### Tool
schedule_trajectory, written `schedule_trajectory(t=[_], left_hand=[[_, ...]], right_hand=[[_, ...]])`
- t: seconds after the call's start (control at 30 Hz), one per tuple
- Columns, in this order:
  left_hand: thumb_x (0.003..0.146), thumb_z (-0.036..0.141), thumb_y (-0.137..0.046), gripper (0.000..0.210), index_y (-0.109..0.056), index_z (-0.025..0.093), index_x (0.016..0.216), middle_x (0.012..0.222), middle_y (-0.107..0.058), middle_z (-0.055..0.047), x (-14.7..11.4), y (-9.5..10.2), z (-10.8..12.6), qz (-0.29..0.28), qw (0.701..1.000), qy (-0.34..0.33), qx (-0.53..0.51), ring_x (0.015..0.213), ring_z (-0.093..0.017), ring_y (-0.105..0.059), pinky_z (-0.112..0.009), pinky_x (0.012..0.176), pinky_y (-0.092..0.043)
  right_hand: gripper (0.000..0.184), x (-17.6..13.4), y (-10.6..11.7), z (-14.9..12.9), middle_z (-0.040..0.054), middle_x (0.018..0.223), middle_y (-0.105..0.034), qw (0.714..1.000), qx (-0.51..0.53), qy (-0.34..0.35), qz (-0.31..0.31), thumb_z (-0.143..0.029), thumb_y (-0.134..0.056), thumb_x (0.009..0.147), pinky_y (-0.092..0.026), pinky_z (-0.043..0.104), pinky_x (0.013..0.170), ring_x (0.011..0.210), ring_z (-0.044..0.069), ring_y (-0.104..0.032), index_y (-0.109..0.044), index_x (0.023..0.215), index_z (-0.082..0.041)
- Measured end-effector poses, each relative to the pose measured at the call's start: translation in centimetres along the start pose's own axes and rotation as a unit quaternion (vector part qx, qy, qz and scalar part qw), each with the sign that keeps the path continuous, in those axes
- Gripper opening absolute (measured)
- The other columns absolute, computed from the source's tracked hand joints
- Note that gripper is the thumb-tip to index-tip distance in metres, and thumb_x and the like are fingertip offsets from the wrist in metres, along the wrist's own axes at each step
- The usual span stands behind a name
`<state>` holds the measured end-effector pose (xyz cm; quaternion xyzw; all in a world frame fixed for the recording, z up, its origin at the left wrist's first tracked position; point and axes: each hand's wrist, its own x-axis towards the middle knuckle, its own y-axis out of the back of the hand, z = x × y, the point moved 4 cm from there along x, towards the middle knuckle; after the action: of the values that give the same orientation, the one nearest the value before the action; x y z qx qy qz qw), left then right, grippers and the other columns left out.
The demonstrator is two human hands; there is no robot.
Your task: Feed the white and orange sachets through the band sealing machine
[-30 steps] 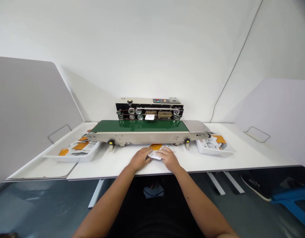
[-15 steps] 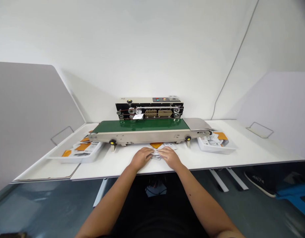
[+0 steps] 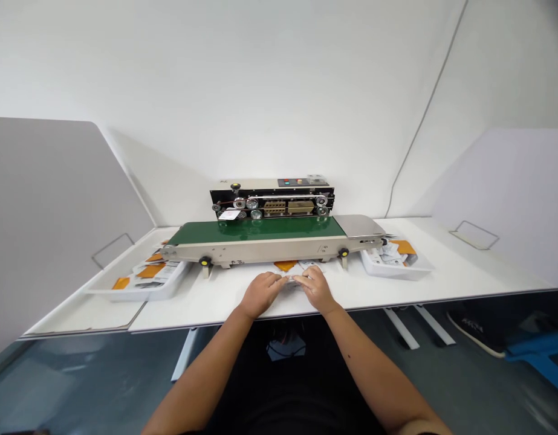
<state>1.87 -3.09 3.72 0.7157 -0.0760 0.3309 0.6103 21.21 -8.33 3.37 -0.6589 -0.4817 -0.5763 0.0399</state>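
Observation:
My left hand (image 3: 263,294) and my right hand (image 3: 317,290) meet over the table in front of the conveyor machine, fingertips almost touching. Both are closed, pinching a small white packet (image 3: 294,283) whose details are mostly hidden by the fingers. Just beyond them, partly under the machine's front edge, lie an orange packet (image 3: 285,265) and some white printed packets (image 3: 308,264). On the band sealer (image 3: 272,199), a flat white packet (image 3: 229,214) sits at the left end of the rollers, above the green belt (image 3: 260,230).
A white tray (image 3: 163,294) of orange and white packets stands left of the machine, and another tray (image 3: 399,272) of packets stands right. Pale partitions (image 3: 56,211) flank the table (image 3: 188,308). A shoe (image 3: 473,331) and a blue stool (image 3: 539,350) show below right.
The white packet in the sealer has travelled left along the rollers. My fingers have shifted on the small packet, and my right hand's fingers are more bent. The view has moved slightly.

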Motion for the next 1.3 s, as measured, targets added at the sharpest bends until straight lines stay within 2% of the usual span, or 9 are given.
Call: schedule_trajectory(t=[0.3, 0.47, 0.57, 0.67, 0.77, 0.87, 0.97, 1.03, 1.3], left_hand=[[0.098, 0.012, -0.045, 0.031, -0.060, 0.020, 0.124, 0.103, -0.072, -0.009, -0.9, 0.9, 0.5, 0.062, 0.996, -0.037, 0.042, 0.083, -0.020, -0.064, -0.035, 0.075, -0.048], [0.098, 0.016, -0.047, 0.021, -0.063, 0.021, 0.110, 0.092, -0.072, -0.006, -0.8, 0.7, 0.6, 0.050, 0.997, -0.009, 0.050, 0.075, -0.020, -0.063, -0.034, 0.071, -0.049], [0.097, 0.024, -0.052, 0.016, -0.061, 0.018, 0.108, 0.094, -0.071, -0.008, -0.8, 0.7, 0.5, 0.069, 0.997, 0.020, 0.028, 0.083, -0.022, -0.065, -0.035, 0.077, -0.051], [0.095, 0.030, -0.056, 0.024, -0.057, 0.016, 0.115, 0.105, -0.069, -0.011, -0.9, 0.7, 0.1, 0.090, 0.995, 0.051, -0.009, 0.094, -0.024, -0.065, -0.037, 0.083, -0.052], [0.094, 0.030, -0.057, 0.028, -0.056, 0.018, 0.119, 0.107, -0.068, -0.010, -1.0, 0.4, -0.5, 0.072, 0.993, 0.090, -0.040, 0.095, -0.024, -0.064, -0.037, 0.085, -0.053], [0.093, 0.030, -0.057, 0.031, -0.055, 0.020, 0.122, 0.108, -0.067, -0.009, -0.9, 0.3, -1.0, 0.057, 0.990, 0.116, -0.061, 0.097, -0.024, -0.064, -0.038, 0.087, -0.052], [0.093, 0.030, -0.058, 0.032, -0.055, 0.021, 0.123, 0.109, -0.067, -0.009, -0.9, 0.3, -1.2, 0.050, 0.989, 0.123, -0.069, 0.097, -0.024, -0.063, -0.038, 0.086, -0.052], [0.092, 0.030, -0.058, 0.032, -0.055, 0.021, 0.123, 0.109, -0.067, -0.009, -0.8, 0.3, -1.3, 0.046, 0.989, 0.122, -0.073, 0.097, -0.024, -0.063, -0.037, 0.086, -0.051], [0.093, 0.027, -0.057, 0.029, -0.056, 0.021, 0.121, 0.104, -0.067, -0.008, -0.7, 0.6, -1.4, 0.044, 0.987, 0.125, -0.089, 0.096, -0.024, -0.061, -0.037, 0.087, -0.050]], right_hand=[[0.024, 0.2, -0.1, 0.5, 0.0045, 0.080, -0.063, 0.996, 0.077, -0.021, -0.030, -0.030, -0.051, 0.100, -0.047, 0.036, 0.075, 0.080, 0.020, -0.055, -0.074, 0.104, -0.026], [0.025, -0.2, -0.4, 0.6, 0.0047, 0.079, -0.065, 0.997, 0.061, -0.022, -0.040, -0.031, -0.049, 0.100, -0.047, 0.035, 0.075, 0.079, 0.020, -0.058, -0.073, 0.100, -0.026], [0.025, 0.6, 1.0, 1.5, 0.0053, 0.078, -0.067, 0.996, 0.058, -0.036, -0.051, -0.034, -0.052, 0.098, -0.047, 0.033, 0.073, 0.076, 0.020, -0.060, -0.074, 0.094, -0.024], [0.030, 3.3, 5.1, 4.9, 0.0046, 0.076, -0.068, 0.984, 0.058, -0.157, 0.056, -0.044, -0.055, 0.093, -0.047, 0.029, 0.065, 0.069, 0.019, -0.061, -0.073, 0.093, -0.019], [0.038, 6.7, 10.4, 9.4, 0.0007, 0.064, -0.062, 0.915, 0.046, -0.305, 0.261, -0.049, -0.053, 0.090, -0.040, 0.025, 0.053, 0.056, 0.015, -0.053, -0.070, 0.092, -0.015], [0.026, 10.2, 13.3, 13.3, -0.0009, 0.059, -0.058, 0.856, 0.088, -0.378, 0.343, -0.039, -0.056, 0.085, -0.036, 0.022, 0.046, 0.050, 0.012, -0.048, -0.065, 0.084, -0.014], [0.005, 12.6, 12.8, 16.2, -0.0026, 0.053, -0.053, 0.810, 0.182, -0.471, 0.299, -0.020, -0.061, 0.076, -0.033, 0.019, 0.040, 0.044, 0.010, -0.045, -0.058, 0.074, -0.016], [0.010, 13.5, 11.2, 17.0, -0.0027, 0.049, -0.051, 0.790, 0.229, -0.511, 0.249, -0.013, -0.062, 0.070, -0.033, 0.019, 0.038, 0.041, 0.009, -0.043, -0.053, 0.068, -0.017], [0.012, 15.9, 6.4, 16.2, -0.0007, 0.056, -0.052, 0.800, 0.279, -0.513, 0.136, -0.016, -0.070, 0.074, -0.043, 0.023, 0.046, 0.048, 0.011, -0.049, -0.058, 0.074, -0.016]])
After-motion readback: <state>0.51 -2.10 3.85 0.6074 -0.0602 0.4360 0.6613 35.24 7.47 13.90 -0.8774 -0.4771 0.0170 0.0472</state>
